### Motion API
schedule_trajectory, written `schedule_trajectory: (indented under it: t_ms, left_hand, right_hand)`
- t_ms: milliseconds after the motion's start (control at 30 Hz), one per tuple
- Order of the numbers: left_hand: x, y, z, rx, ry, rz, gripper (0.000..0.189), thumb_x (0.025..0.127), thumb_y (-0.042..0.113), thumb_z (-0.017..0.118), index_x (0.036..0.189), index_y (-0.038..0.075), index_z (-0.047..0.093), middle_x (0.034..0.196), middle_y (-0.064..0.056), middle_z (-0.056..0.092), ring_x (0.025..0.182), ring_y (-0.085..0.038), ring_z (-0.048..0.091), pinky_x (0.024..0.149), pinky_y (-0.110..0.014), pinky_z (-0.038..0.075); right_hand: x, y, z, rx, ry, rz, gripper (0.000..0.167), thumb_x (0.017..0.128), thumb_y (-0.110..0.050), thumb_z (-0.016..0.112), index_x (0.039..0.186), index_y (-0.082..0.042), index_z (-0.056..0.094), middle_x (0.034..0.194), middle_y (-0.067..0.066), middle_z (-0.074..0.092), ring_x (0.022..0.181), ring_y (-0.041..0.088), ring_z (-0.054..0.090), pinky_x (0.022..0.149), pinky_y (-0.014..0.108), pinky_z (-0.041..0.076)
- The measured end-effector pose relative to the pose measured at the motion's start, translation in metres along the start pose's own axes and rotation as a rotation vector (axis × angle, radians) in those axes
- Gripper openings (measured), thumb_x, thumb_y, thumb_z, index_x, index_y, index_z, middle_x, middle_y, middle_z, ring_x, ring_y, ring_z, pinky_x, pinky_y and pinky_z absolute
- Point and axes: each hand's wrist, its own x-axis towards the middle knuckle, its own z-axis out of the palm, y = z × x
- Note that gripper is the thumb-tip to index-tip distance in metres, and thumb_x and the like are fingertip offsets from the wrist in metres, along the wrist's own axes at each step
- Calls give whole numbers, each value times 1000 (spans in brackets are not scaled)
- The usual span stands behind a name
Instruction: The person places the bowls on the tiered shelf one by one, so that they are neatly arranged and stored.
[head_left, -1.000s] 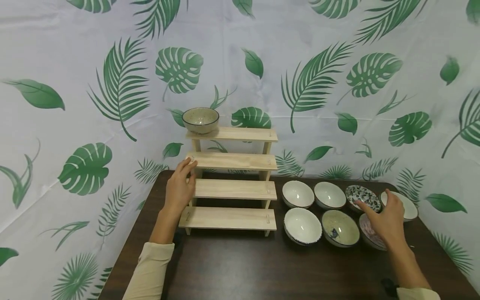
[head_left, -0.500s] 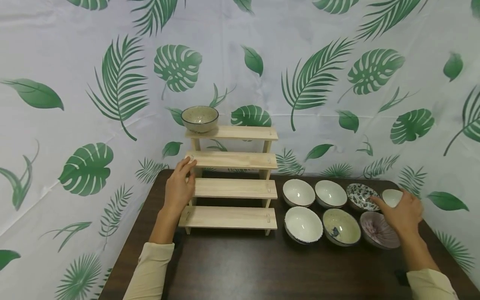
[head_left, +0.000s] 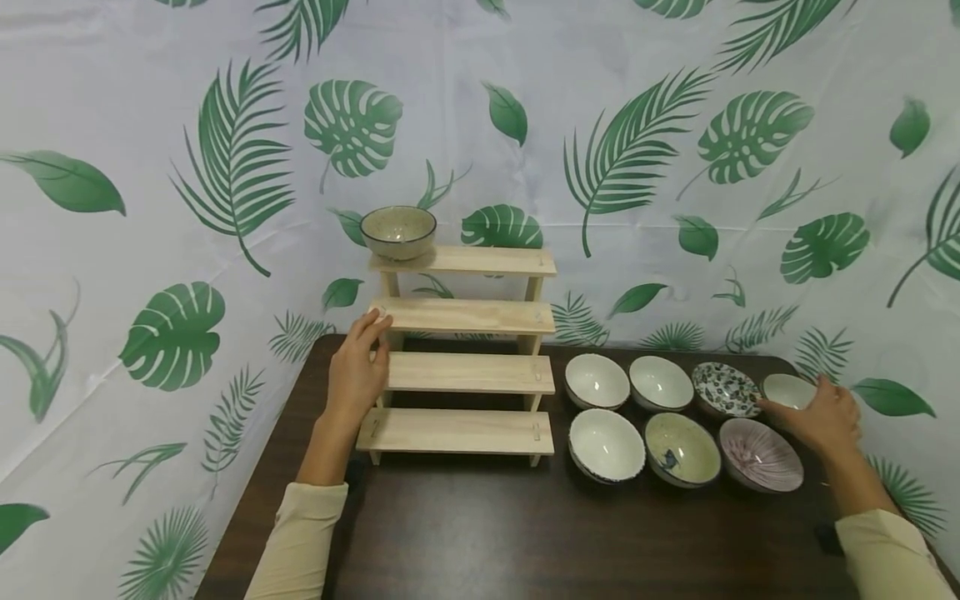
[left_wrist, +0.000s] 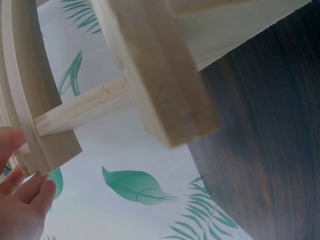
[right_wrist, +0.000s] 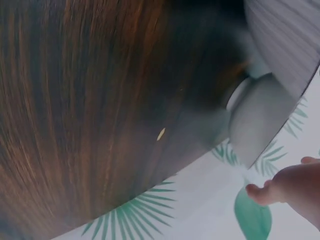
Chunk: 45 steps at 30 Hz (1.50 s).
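Note:
My left hand (head_left: 356, 371) holds the left end of a light wooden tiered stand (head_left: 457, 429), at its second tier from the top. In the left wrist view, thumb and fingers lie on either side of the board end (left_wrist: 50, 150). A speckled beige bowl (head_left: 399, 235) with a dark rim stands on the top tier's left end. My right hand (head_left: 825, 417) hovers beside a white bowl (head_left: 787, 390) at the back right, partly covering it. In the right wrist view, a gap shows between the visible fingers and that bowl (right_wrist: 260, 117).
Several bowls stand in two rows right of the stand: white ones (head_left: 597, 381), a black-and-white patterned one (head_left: 726, 389), a yellowish one (head_left: 682, 450) and a purple one (head_left: 761, 454). The dark table (head_left: 480, 533) meets a leaf-print cloth (head_left: 450, 125) behind.
My right hand has moved right, from over the purple bowl to the right side of the white bowl, uncovering the purple one. The left hand keeps its place on the stand.

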Motion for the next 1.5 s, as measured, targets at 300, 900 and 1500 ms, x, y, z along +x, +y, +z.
schedule_trajectory:
  t_ms: [300,900,1500]
  left_hand:
    - [-1,0,1,13,32,24,41,94,-3,69,134,5,68,146,-18,59,122,-45,65,67,-54,55]
    - [0,2,-4,21,-1,5,41,95,-2,67,136,6,66,147,-18,58,125,-43,63,79,-57,58]
    - [0,7,-3,56,-41,-33,41,97,-1,66,138,7,65,149,-15,57,117,-40,68,66,-42,53]
  right_hand:
    - [15,17,3,37,-45,-53,121,90,-55,69,158,12,-5,155,53,-1,141,74,5,107,82,21]
    - [37,42,4,64,-171,-195,104,97,-50,61,159,9,1,151,57,-4,138,77,1,100,84,23]
    - [28,38,25,167,93,89,96,95,-45,63,159,7,16,165,39,7,151,61,-10,119,77,4]
